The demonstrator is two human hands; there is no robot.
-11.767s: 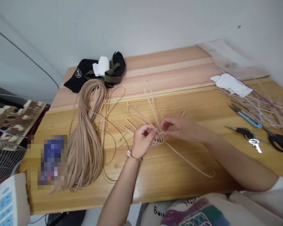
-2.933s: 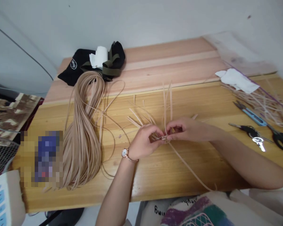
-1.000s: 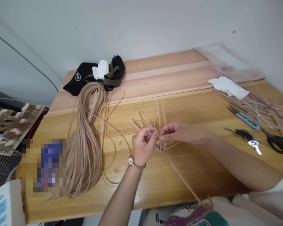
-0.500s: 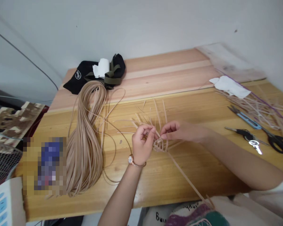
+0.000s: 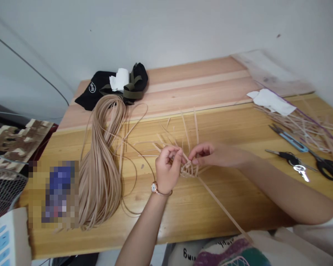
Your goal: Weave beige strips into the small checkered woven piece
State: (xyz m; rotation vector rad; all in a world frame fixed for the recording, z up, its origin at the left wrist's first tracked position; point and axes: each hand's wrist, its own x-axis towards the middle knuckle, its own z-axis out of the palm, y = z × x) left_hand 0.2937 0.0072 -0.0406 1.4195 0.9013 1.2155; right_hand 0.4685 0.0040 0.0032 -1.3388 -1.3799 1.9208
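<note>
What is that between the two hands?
In the head view, a small woven cane piece sits between the left hand and right hand; both pinch it.

The left hand hides part of the woven piece, and a pixelated patch masks something on the table.

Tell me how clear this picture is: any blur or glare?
Head view: even light, faint shadows; the left hand and right hand pinching the woven piece are sharp; a pixelated patch masks something beside the rattan bundle; the far-right plastic sheet looks soft; the keys glint.
</note>
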